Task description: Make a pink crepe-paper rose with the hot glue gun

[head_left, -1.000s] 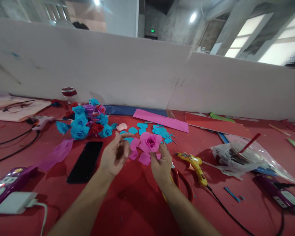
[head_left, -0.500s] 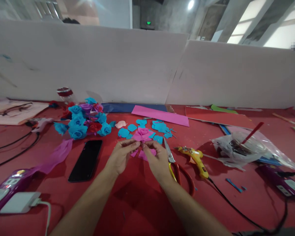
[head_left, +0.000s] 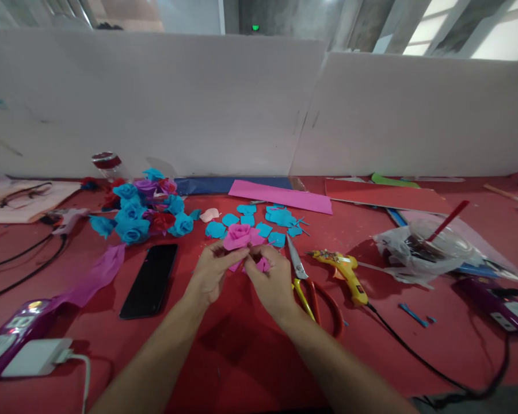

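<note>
A pink paper rose (head_left: 239, 236) is held at its base between my two hands, its bloom facing up. My left hand (head_left: 211, 269) pinches it from the left with thumb and fingers closed. From the right, my right hand (head_left: 270, 276) has its fingertips pressed together at the flower's underside. Loose pink paper pieces (head_left: 263, 265) show partly behind and below the fingers. Just beyond lie several blue paper petals (head_left: 280, 216) and one pale pink petal (head_left: 209, 214). Scissors (head_left: 300, 270) with red and yellow handles lie beside my right hand.
A yellow glue gun (head_left: 343, 270) lies right of the scissors, its cord trailing right. Finished paper roses (head_left: 132, 230), a black phone (head_left: 150, 280) and a purple power strip (head_left: 15, 330) are on the left. A bagged drink cup (head_left: 427, 247) stands at right.
The pink rose has tilted and shifted slightly left in my fingers. My right hand's fingers have curled in more beneath it. The view has shifted a little.
</note>
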The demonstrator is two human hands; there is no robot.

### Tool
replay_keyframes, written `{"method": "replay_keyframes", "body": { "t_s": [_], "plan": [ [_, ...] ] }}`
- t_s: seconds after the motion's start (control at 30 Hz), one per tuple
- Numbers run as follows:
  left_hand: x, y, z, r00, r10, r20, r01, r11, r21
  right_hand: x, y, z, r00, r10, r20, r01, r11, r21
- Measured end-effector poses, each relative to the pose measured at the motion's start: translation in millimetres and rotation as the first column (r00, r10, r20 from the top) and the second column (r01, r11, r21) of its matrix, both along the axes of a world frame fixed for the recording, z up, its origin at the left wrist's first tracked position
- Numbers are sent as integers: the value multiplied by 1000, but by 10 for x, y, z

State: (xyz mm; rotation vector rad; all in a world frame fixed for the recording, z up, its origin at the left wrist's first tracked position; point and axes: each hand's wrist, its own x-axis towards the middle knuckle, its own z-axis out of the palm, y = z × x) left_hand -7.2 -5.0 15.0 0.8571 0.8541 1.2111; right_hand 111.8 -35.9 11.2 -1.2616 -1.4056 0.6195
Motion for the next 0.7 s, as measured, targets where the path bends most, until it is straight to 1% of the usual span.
{"method": "replay_keyframes", "body": {
  "t_s": [0.07, 0.13, 0.23, 0.37, 0.47, 0.57, 0.7],
  "plan": [
    [11, -17, 8, 999, -27, -16, 27, 1000, -5, -1, 3, -8, 1000, -21, 13, 21, 1000, 6],
    [21, -31, 14, 1000, -22, -17, 22, 1000, -12, 1, 9, -14, 1000, -27, 10, 27, 1000, 4],
    [42, -48, 24, 998, 50, -28, -50, 999, -8, 8, 17, -17, 999, -34, 16, 34, 999, -7],
    [90, -75, 41, 979, 167, -119, -165, 986, 25, 2, 16, -10, 996, -40, 78, 41, 999, -6],
    [103, -89, 40, 962, 205, -180, -200, 979, 44, -10, 11, -6, 994, -31, 102, 29, 999, 17],
    [82, -79, 16, 972, 183, -145, -180, 983, 36, -7, 10, 2, 998, -15, 56, 15, 1000, 5],
    [49, -33, -34, 985, 174, 5, -174, 983, -66, 10, 14, 19, 998, -2, -67, -1, 999, -45]
  ]
}}
